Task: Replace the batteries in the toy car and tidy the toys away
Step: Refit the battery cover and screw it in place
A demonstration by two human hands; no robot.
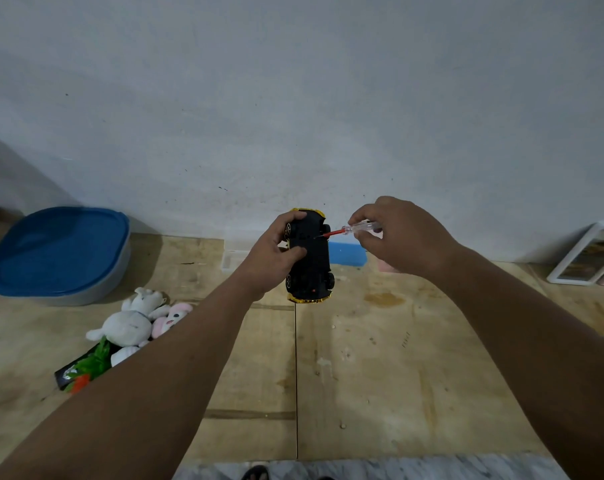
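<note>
The left hand (271, 252) gripped the upturned toy car (310, 258), exposing its underside to the screwdriver (349, 230) pinched in the right hand (394, 233).

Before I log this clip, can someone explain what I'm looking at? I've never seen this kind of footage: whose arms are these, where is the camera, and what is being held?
There is one picture, taken by a wide-angle camera worn on a person's head, looking forward and down, so the arms are the wearer's own. The left hand grips a toy car turned underside up, black with gold edges. The right hand pinches a small screwdriver with a clear handle and red shaft, its tip at the car's underside. Below is a wooden floor against a pale wall. On the left lie soft toys and a tub with a blue lid; a framed picture leans at the right.
</note>
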